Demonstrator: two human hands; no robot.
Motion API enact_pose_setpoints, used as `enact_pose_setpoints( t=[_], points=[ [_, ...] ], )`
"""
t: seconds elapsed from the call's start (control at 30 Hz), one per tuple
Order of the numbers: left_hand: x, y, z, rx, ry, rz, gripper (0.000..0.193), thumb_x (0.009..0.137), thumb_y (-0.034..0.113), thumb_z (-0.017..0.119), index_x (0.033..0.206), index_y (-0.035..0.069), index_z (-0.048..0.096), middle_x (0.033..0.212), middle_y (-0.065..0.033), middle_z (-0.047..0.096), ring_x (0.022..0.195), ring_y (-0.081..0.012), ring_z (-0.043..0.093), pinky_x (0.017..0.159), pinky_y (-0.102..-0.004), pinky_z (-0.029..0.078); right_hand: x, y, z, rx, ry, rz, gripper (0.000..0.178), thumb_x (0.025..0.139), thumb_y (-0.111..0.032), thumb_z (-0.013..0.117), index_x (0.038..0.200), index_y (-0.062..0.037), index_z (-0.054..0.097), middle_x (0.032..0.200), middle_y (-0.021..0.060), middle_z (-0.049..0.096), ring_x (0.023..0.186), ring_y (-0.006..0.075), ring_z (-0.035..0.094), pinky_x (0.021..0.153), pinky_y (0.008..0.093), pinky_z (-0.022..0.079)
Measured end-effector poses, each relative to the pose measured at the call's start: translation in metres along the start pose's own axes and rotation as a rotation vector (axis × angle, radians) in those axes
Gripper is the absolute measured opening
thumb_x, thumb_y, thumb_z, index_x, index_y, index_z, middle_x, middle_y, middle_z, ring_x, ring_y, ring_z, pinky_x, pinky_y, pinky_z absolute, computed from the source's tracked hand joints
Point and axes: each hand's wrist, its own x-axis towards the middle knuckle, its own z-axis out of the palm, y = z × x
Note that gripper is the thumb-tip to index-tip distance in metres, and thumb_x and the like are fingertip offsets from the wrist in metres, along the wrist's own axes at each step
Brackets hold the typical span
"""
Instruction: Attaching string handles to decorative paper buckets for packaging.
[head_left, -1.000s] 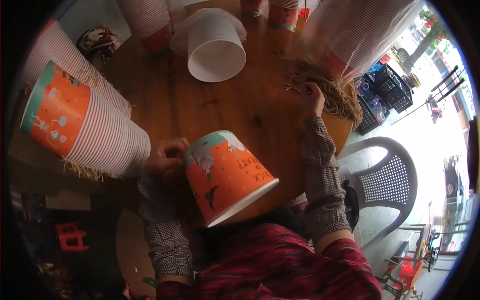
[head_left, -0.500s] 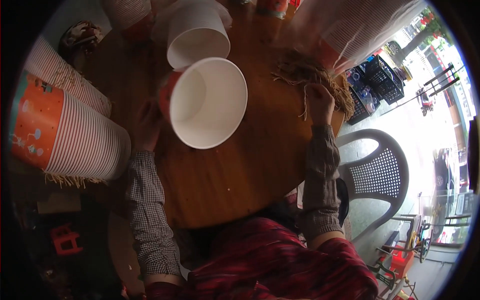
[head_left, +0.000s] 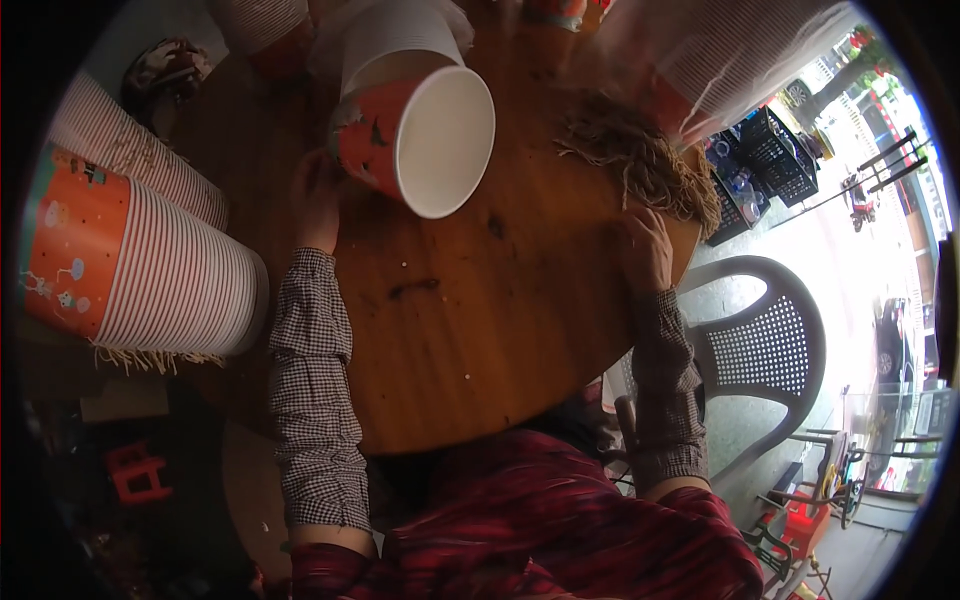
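Observation:
An orange-printed paper tub (head_left: 372, 140) with a white inside lies tilted on its side over the wooden table, its mouth toward the right. My left hand (head_left: 318, 200) is by the tub's base; its fingers are dark, and I cannot tell whether they grip it. Behind it, a stack of white tubs (head_left: 405, 45) in clear wrap is partly covered by the orange one. At the table's right side lies a bundle of tan twine (head_left: 650, 160). My right hand (head_left: 645, 248) is closed at the bundle's near edge, fingers bent on a loose strand.
Long nested stacks of orange tubs (head_left: 190, 270) lie along the left side. A plastic-wrapped stack (head_left: 715, 60) stands at the far right. The round wooden table (head_left: 480, 350) has small dark marks. A grey plastic chair (head_left: 765, 345) and black crates (head_left: 770, 155) are on the right.
The orange tub has moved away from me and turned, showing more of its printed side. My left hand has followed it farther forward. My right hand has come slightly nearer and to the right.

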Motion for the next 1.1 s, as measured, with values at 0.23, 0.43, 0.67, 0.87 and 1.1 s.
enact_pose_setpoints(
  t=[0.23, 0.43, 0.67, 0.87, 1.1],
  points=[
    [-0.004, -0.006, -0.011, 0.174, 0.165, 0.119, 0.033, 0.095, 0.03, 0.055, 0.107, 0.0, 0.061, 0.097, -0.0076, 0.063, 0.09, -0.0137, 0.059, 0.075, -0.0275, 0.046, 0.016, -0.027, 0.007, -0.179, 0.031, -0.101, 0.007, 0.084, -0.01, 0.058, 0.09, -0.0071, 0.061, 0.093, 0.0096, 0.058, 0.092, 0.0301, 0.057, 0.073, 0.0408, 0.048],
    [-0.063, 0.057, 0.013, -0.068, 0.322, -0.3, 0.049, 0.095, 0.042, 0.052, 0.063, 0.005, 0.056, 0.056, -0.0002, 0.049, 0.053, -0.0094, 0.048, 0.051, -0.0264, 0.037, 0.049, -0.078, 0.04, 0.152, -0.293, -0.369, 0.009, 0.088, -0.012, 0.054, 0.096, -0.0075, 0.054, 0.089, 0.0125, 0.059, 0.075, 0.0354, 0.06, 0.061, 0.0428, 0.048],
    [-0.147, 0.093, 0.04, -0.351, -0.228, -0.145, 0.039, 0.098, 0.035, 0.046, 0.075, 0.005, 0.055, 0.066, -0.0026, 0.054, 0.059, -0.0091, 0.051, 0.052, -0.0218, 0.04, 0.071, -0.082, 0.07, 0.353, -0.253, -0.359, 0.013, 0.088, -0.014, 0.054, 0.098, -0.0049, 0.054, 0.085, 0.0145, 0.062, 0.08, 0.0361, 0.062, 0.068, 0.043, 0.051],
    [-0.114, 0.091, 0.121, 0.121, -0.23, 0.176, 0.03, 0.085, 0.005, 0.062, 0.113, -0.002, 0.055, 0.108, -0.0188, 0.061, 0.095, -0.0332, 0.061, 0.079, -0.0379, 0.05, 0.064, -0.081, 0.049, 0.655, -0.399, -0.188, 0.013, 0.087, -0.01, 0.058, 0.098, -0.0034, 0.059, 0.092, 0.0154, 0.065, 0.085, 0.0306, 0.065, 0.072, 0.0356, 0.051],
    [-0.1, 0.072, 0.145, 0.177, -0.351, 0.022, 0.019, 0.084, 0.006, 0.065, 0.101, -0.003, 0.064, 0.082, -0.0144, 0.067, 0.071, -0.0195, 0.066, 0.063, -0.0291, 0.053, 0.065, -0.083, 0.039, 0.879, -0.571, 0.043, 0.011, 0.089, -0.007, 0.056, 0.098, -0.0023, 0.058, 0.089, 0.0156, 0.066, 0.085, 0.0294, 0.066, 0.074, 0.0352, 0.051]
  ],
)
